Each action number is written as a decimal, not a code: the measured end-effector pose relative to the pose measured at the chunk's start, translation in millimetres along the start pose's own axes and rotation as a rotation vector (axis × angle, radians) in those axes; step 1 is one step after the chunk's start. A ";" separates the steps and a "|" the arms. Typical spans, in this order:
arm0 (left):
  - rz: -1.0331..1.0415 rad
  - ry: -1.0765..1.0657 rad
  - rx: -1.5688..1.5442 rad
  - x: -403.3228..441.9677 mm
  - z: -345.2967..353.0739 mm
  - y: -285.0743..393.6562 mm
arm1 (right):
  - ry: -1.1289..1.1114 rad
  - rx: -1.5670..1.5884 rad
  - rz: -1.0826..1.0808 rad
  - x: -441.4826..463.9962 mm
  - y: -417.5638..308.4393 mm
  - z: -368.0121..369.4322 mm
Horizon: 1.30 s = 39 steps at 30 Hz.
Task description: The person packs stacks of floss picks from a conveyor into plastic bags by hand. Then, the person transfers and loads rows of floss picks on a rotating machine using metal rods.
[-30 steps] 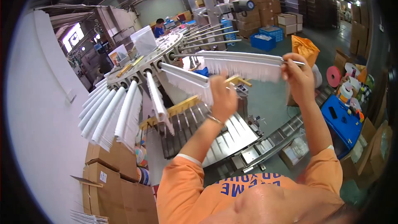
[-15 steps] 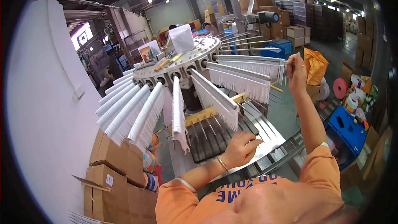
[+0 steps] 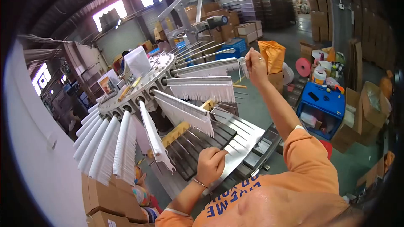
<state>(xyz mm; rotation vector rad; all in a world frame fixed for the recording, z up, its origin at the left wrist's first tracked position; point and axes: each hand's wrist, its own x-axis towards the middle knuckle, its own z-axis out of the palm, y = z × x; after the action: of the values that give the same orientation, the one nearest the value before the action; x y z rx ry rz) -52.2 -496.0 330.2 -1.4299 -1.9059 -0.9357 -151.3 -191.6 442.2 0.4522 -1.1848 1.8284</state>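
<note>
A round metal machine [image 3: 145,90] carries many rods that stick out like spokes. Several of them bear white fringed material [image 3: 206,89]. My right hand [image 3: 256,66] is raised with its fingers pinched at the outer end of one such rod, by the edge of its white fringe [image 3: 210,67]; what exactly lies between the fingertips is too small to make out. Lower down, my left hand [image 3: 210,164] is curled above the front of the metal table [image 3: 240,149], near the thin bars, and whether it holds anything is hidden.
A yellow bar [image 3: 179,132] with thin metal rods lies under the fringes. To the right stand a blue cabinet [image 3: 323,96], rolls of tape and an orange bag [image 3: 272,56]. Cardboard boxes [image 3: 107,195] are stacked at the lower left. Bare rods point out at the back.
The camera view has turned to the right. My left hand has come down from the fringes to the table front. My right hand stays at a rod's end, with more fringed rods spread before me.
</note>
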 end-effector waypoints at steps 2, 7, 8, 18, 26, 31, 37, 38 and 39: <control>-0.020 -0.001 -0.019 0.5 2.3 -2.2 | -0.013 0.025 -0.017 2.9 6.6 -1.0; -0.018 -0.027 -0.035 4.2 4.6 -1.8 | -0.038 0.090 -0.026 -1.5 6.6 -7.1; -0.012 -0.037 -0.036 4.8 5.8 -2.4 | 0.021 0.060 -0.034 -3.9 1.8 -7.0; -0.039 -0.196 -0.006 29.6 23.7 -6.8 | 0.504 0.302 0.040 -0.1 -89.3 -136.6; 0.083 -0.216 0.225 114.6 103.7 31.9 | 0.574 0.363 0.173 -96.9 -37.5 -202.1; -0.626 -0.455 -0.716 109.5 175.8 -9.0 | 0.256 0.009 0.344 -117.0 -30.5 -169.4; -0.919 -0.005 -1.447 123.9 203.2 -29.2 | -0.661 -0.819 -0.100 -167.5 -39.4 -153.6; -0.924 0.005 -1.451 129.3 205.2 -28.8 | -0.660 -0.872 -0.216 -167.0 -37.1 -144.2; -0.932 0.080 -1.446 133.7 206.3 -27.5 | -0.660 -0.881 -0.255 -163.5 -33.3 -141.7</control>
<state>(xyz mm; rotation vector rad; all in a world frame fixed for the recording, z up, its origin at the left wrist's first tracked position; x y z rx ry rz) -120.9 -259.4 307.9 -0.8687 -1.7330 -3.1446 -13.3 -142.1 279.6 0.6544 -2.1033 0.7941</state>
